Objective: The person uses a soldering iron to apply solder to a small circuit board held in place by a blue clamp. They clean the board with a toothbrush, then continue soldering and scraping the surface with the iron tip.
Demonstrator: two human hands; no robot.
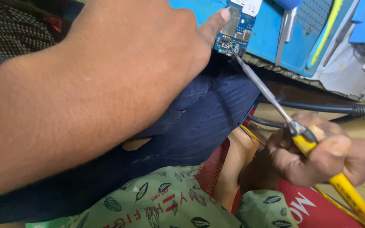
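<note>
Left hand [119, 55] pinning the circuit board [234, 31] with one fingertip on the far blue mat [271, 33], right hand [322, 152] gripping the yellow-handled iron [300, 137], tip on the board's near edge: best kept steady, contact brief.

One head-worn view, looking steeply down and very close over the left forearm [64, 105] toward the blue mat [271, 33].

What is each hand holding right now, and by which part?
The right hand holds a soldering iron by its yellow handle. The left hand pins the circuit board with a fingertip.
</note>
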